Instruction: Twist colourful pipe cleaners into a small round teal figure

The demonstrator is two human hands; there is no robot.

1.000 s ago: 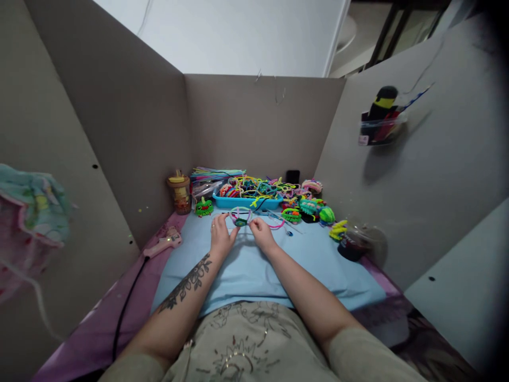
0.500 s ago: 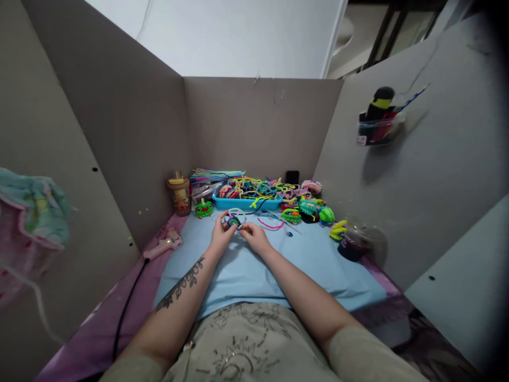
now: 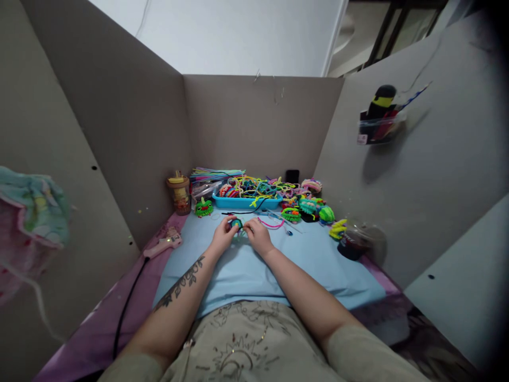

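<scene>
My left hand (image 3: 222, 237) and my right hand (image 3: 257, 234) meet over the light blue mat (image 3: 254, 265), fingers pinched together on a small green and blue pipe-cleaner piece (image 3: 236, 224). The piece is tiny and partly hidden by my fingertips. A pink pipe cleaner (image 3: 273, 225) lies on the mat just right of my right hand. Beyond my hands stands a blue tray (image 3: 246, 202) heaped with coloured pipe cleaners.
A pink glue gun (image 3: 164, 244) with a black cord lies at the left. A yellow-lidded cup (image 3: 180, 194) stands at the back left. Finished fuzzy figures (image 3: 314, 209) and a dark lidded bowl (image 3: 355, 244) sit at the right. Grey partition walls enclose the desk.
The loop of pipe cleaner that I held spread between my hands has been drawn in tight; my hands have come closer together around the small piece.
</scene>
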